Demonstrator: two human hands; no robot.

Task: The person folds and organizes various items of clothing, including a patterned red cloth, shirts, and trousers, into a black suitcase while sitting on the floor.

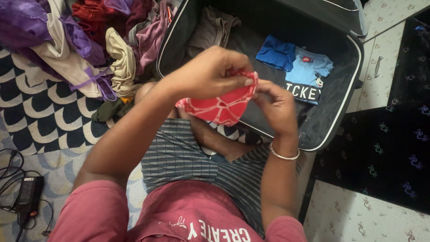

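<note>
A small red cloth with white markings (pixel 221 106) is being held over the near edge of the open dark suitcase (pixel 345 112), the left hand (pixel 210 71) and right hand (pixel 277 105) both pinching its upper hem, apparently to straighten it. A folded blue shirt with a dark printed band (pixel 307 74) is lying inside the suitcase, while loose clothes (pixel 89 40) are piling up beside its far left corner.

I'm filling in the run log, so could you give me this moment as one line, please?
left hand: pinching red cloth | right hand: pinching same cloth | suitcase: open, blue shirt inside | clothes pile: beside it
</note>
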